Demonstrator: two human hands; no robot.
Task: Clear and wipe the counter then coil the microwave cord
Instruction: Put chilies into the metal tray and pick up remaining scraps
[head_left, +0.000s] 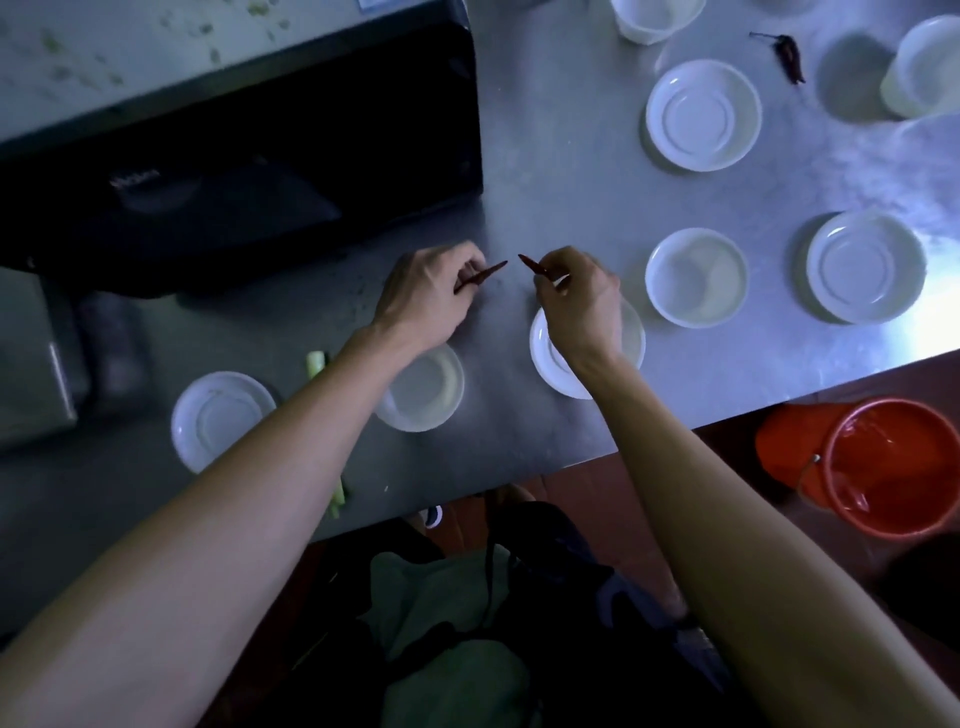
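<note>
Both hands are busy clearing: our left hand (431, 291) pinches 1 dried red chili (480, 275), and our right hand (579, 296) pinches a second chili (535, 266), the 2 tips nearly meeting just above the steel counter (561, 171) in front of the black microwave (234, 171).

We judge the job barely begun. At least 6 white saucers (704, 115) and some cups (655, 18) sit on the counter, with another chili (789, 54) far right and green vegetable scraps (317, 364) near our left arm. No wiping looks done yet. We cannot find the microwave cord. An orange bucket (888, 467) waits on the floor.
</note>
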